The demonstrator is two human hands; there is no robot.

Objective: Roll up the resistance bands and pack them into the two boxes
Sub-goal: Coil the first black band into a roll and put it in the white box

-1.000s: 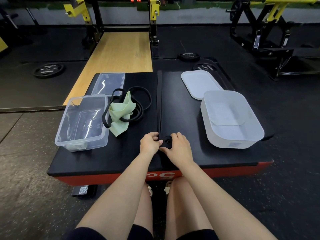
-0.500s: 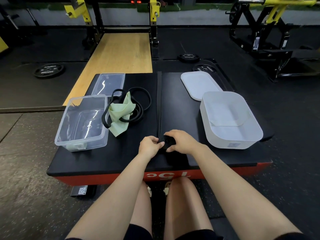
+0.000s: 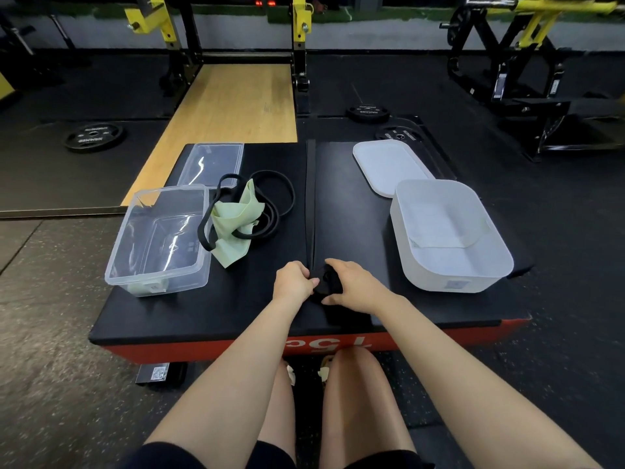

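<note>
While both hands meet at the near middle of the black bench (image 3: 236,309), the left hand (image 3: 293,280) pinches one side of a small black roll (image 3: 326,282) and the right hand (image 3: 355,286) curls closed over its other side. From the roll, the unrolled black band (image 3: 310,198) runs straight away along the bench's centre. To the left lie a pale green band (image 3: 238,220) tangled with thin black loop bands (image 3: 274,198), beside a clear box (image 3: 157,242) and its lid (image 3: 213,162). To the right stands a white box (image 3: 449,236), its lid (image 3: 389,165) just behind.
</note>
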